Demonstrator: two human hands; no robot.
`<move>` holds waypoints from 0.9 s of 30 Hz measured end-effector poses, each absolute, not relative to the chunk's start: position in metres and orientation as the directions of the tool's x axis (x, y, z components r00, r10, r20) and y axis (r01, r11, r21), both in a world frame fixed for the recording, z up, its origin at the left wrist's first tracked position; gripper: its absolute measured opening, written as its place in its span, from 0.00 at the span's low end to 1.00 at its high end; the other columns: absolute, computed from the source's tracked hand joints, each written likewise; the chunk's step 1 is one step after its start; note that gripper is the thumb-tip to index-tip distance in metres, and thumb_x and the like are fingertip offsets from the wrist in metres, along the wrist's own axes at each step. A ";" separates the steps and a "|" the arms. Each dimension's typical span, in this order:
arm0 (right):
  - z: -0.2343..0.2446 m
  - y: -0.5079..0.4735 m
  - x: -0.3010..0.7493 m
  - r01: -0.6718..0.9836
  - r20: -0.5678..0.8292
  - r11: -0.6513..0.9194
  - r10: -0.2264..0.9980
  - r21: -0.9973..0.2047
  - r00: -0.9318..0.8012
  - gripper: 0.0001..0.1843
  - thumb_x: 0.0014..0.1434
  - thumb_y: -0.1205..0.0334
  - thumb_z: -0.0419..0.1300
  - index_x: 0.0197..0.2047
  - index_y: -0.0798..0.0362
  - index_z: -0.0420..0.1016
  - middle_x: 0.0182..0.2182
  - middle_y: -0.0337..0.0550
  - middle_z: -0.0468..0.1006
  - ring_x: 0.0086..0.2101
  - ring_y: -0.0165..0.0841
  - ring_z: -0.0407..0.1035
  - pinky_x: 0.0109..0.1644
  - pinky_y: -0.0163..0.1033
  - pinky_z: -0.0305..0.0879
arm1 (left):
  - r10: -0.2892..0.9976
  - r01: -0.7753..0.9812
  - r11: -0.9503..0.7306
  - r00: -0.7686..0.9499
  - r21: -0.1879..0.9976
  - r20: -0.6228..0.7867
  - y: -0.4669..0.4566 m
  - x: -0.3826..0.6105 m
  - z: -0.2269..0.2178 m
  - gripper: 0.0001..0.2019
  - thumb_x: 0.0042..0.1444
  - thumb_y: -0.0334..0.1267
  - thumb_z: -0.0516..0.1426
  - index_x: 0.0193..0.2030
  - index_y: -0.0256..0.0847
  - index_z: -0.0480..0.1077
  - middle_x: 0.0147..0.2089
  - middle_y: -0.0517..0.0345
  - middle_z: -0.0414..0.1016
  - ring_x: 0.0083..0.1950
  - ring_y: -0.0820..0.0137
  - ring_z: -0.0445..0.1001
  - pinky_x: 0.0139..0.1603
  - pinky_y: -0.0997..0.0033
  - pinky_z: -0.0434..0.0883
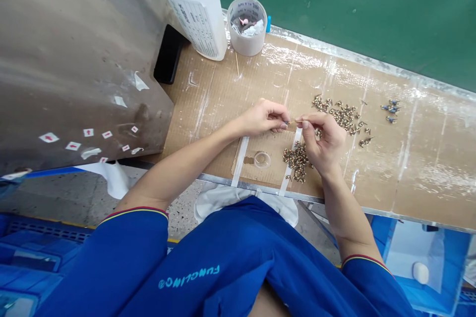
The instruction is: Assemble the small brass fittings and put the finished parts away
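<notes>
My left hand (265,118) pinches a tiny part with a bluish end between thumb and fingertips. My right hand (326,139) is closed on a thin wooden toothpick (296,122), its tip touching or very near that part. Just beyond the right hand spreads a pile of small brass-coloured metal parts (345,117). A second pile of similar parts (296,161) lies nearer to me, beside the right wrist. Between this pile and my left forearm sits a small clear round dish (262,159). Several blue-and-metal parts (391,108) lie apart at the right.
Cardboard (427,158) covers the bench. At the back stand a white bottle (197,20) and a tape-roll cup (248,39) with scraps in it; another toothpick (237,64) lies before it. A black phone-like object (167,57) leans by the metal panel (74,59) at left.
</notes>
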State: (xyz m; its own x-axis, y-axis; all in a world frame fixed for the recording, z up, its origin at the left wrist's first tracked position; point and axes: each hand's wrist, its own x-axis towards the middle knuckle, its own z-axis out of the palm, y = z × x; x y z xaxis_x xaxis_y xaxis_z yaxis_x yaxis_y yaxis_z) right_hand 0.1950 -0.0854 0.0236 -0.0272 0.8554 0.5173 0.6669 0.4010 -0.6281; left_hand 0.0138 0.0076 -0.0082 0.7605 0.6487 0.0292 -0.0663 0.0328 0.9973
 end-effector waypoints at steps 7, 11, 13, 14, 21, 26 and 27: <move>0.024 -0.085 0.194 0.703 0.532 0.393 0.846 -0.593 -0.023 0.10 0.73 0.59 0.55 0.39 0.47 0.74 0.33 0.41 0.83 0.35 0.34 0.80 0.41 0.42 0.75 | 0.643 -0.048 0.069 0.766 0.996 -0.007 0.007 0.013 -0.009 0.04 0.56 0.32 0.67 0.35 0.33 0.78 0.29 0.55 0.79 0.31 0.75 0.78 0.35 0.76 0.77; 0.025 -0.086 0.192 0.675 0.556 0.425 0.831 -0.604 -0.026 0.08 0.72 0.62 0.56 0.40 0.47 0.74 0.33 0.40 0.84 0.35 0.34 0.80 0.41 0.41 0.75 | 0.640 -0.051 0.078 0.768 0.996 -0.011 0.008 0.013 -0.010 0.03 0.56 0.30 0.66 0.35 0.32 0.78 0.30 0.55 0.79 0.31 0.75 0.79 0.36 0.76 0.78; 0.025 -0.086 0.191 0.671 0.562 0.426 0.827 -0.607 -0.016 0.08 0.71 0.63 0.56 0.40 0.47 0.74 0.34 0.40 0.84 0.35 0.34 0.80 0.41 0.41 0.75 | 0.640 -0.047 0.071 0.768 0.996 -0.009 0.008 0.013 -0.010 0.03 0.56 0.30 0.66 0.36 0.33 0.78 0.30 0.55 0.79 0.31 0.75 0.79 0.36 0.76 0.78; 0.024 -0.086 0.190 0.666 0.562 0.427 0.827 -0.612 -0.014 0.08 0.71 0.63 0.56 0.39 0.47 0.74 0.33 0.40 0.84 0.35 0.34 0.80 0.41 0.41 0.75 | 0.640 -0.044 0.064 0.768 0.997 -0.007 0.008 0.013 -0.010 0.03 0.56 0.30 0.66 0.36 0.33 0.78 0.29 0.56 0.79 0.31 0.75 0.79 0.36 0.76 0.78; 0.027 -0.086 0.199 0.542 0.414 0.273 0.897 -0.795 0.154 0.08 0.70 0.55 0.59 0.39 0.48 0.74 0.32 0.41 0.82 0.33 0.34 0.79 0.39 0.41 0.75 | 0.644 -0.010 0.072 0.764 0.997 -0.039 0.007 0.012 -0.009 0.04 0.57 0.31 0.66 0.38 0.33 0.77 0.31 0.55 0.80 0.32 0.75 0.80 0.37 0.76 0.79; 0.040 -0.087 0.208 0.314 0.337 0.293 0.936 -0.903 0.096 0.06 0.68 0.56 0.63 0.39 0.47 0.75 0.32 0.39 0.82 0.32 0.31 0.78 0.37 0.38 0.74 | 0.635 -0.021 0.086 0.772 0.996 -0.038 0.007 0.012 -0.010 0.02 0.58 0.27 0.64 0.38 0.33 0.76 0.34 0.53 0.82 0.34 0.75 0.80 0.38 0.77 0.79; 0.042 -0.088 0.208 0.286 0.337 0.319 0.941 -0.903 0.013 0.06 0.68 0.57 0.64 0.38 0.47 0.76 0.32 0.39 0.82 0.32 0.31 0.77 0.36 0.38 0.73 | 0.636 -0.027 0.082 0.771 0.996 -0.031 0.007 0.012 -0.010 0.02 0.58 0.27 0.64 0.38 0.33 0.76 0.35 0.53 0.82 0.34 0.75 0.80 0.38 0.76 0.79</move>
State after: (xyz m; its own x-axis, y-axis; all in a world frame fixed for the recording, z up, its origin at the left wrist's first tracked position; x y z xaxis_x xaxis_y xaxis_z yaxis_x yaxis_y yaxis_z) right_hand 0.2076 -0.0880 0.0423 0.0130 0.9414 0.3370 0.2861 0.3194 -0.9034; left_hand 0.0120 0.0068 -0.0099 0.7713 0.6357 -0.0311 -0.0270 0.0816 0.9963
